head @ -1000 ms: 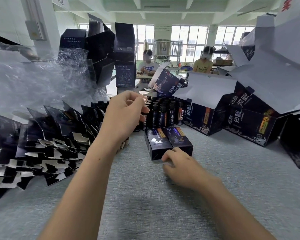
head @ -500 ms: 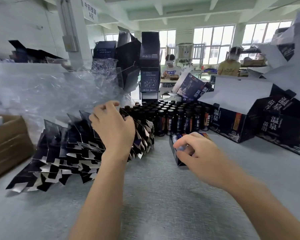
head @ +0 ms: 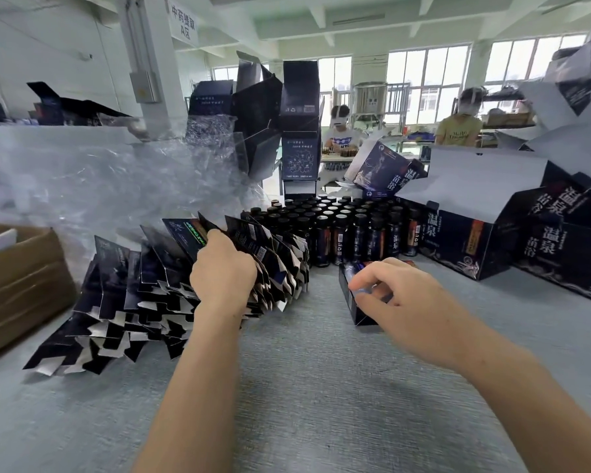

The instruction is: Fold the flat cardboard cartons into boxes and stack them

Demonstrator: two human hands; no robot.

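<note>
A long fanned row of flat dark cartons leans on the grey table at the left. My left hand reaches into the row's right part and grips one flat carton by its upper edge. Small folded dark boxes lie on the table at centre right, mostly hidden behind my right hand. That hand hovers over them with fingers loosely curled and holds nothing that I can see.
Several dark bottles stand packed behind the cartons. Large open dark boxes fill the right side. Crumpled clear plastic rises at the left, a brown cardboard box sits at the far left. Tall dark cartons stand at the back.
My left hand dropped from mid-air into the carton row and took hold of one carton. My right hand rose off the table to above the small boxes.
</note>
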